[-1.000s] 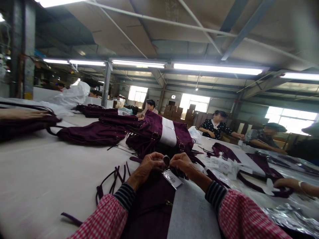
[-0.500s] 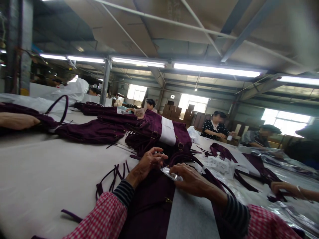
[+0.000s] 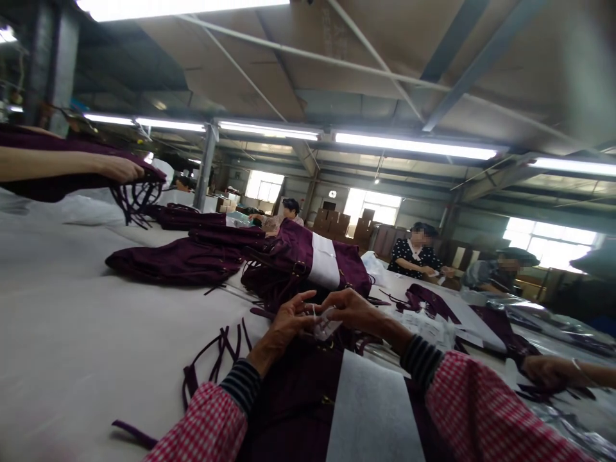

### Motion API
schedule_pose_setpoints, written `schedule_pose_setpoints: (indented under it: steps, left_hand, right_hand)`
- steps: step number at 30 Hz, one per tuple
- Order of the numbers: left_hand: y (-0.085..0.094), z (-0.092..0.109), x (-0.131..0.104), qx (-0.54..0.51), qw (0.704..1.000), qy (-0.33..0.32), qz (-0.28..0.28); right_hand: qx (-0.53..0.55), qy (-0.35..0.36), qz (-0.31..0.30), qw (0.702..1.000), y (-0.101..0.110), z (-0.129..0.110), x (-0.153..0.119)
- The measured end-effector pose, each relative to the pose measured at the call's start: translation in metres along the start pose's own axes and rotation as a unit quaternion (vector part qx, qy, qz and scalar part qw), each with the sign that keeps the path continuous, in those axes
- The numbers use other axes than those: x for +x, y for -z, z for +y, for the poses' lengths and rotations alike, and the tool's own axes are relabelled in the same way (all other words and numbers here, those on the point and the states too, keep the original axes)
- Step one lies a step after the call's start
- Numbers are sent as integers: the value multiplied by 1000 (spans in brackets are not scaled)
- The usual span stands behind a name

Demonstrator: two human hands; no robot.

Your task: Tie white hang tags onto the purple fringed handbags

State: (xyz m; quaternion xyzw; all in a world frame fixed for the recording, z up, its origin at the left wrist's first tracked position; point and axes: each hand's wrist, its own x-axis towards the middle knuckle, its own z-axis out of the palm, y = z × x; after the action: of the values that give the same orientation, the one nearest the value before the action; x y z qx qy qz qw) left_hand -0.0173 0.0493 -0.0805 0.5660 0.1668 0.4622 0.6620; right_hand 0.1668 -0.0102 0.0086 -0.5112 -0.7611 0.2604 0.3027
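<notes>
My left hand [image 3: 287, 324] and my right hand [image 3: 355, 310] meet over a dark purple bag [image 3: 293, 391] lying in front of me. A small clear plastic piece [image 3: 328, 325] hangs between them, pinched in my right fingertips. My left thumb and fingers close on a thin white strand [image 3: 315, 310] at its edge; its exact kind is too small to make out. White paper [image 3: 373, 404] is wrapped over the bag, which has a small brass-coloured fitting. Purple straps [image 3: 224, 343] stick out to its left.
Several more purple bags [image 3: 176, 262] lie ahead, one banded with white paper [image 3: 325, 260]. White tags [image 3: 428, 327] and clear plastic bags [image 3: 553, 321] are to the right. A co-worker's hand [image 3: 120, 168] holds a bag at left; another hand [image 3: 548, 371] works at right. Other people sit beyond.
My right hand has moved left and up to my left hand, bringing the clear plastic piece with it. At left, a co-worker's hand has lifted a purple bag off the table.
</notes>
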Motion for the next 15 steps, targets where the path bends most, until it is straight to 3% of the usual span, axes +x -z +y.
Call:
schedule_pose_setpoints:
  steps: [9,15]
  left_hand:
    - [-10,1,7,48,994,-72,69]
    - [-13,2,11,75,989,-105,71]
  right_hand:
    - [11,19,-48,999,9,3,25]
    - [-57,63,-43,995,3,1,36]
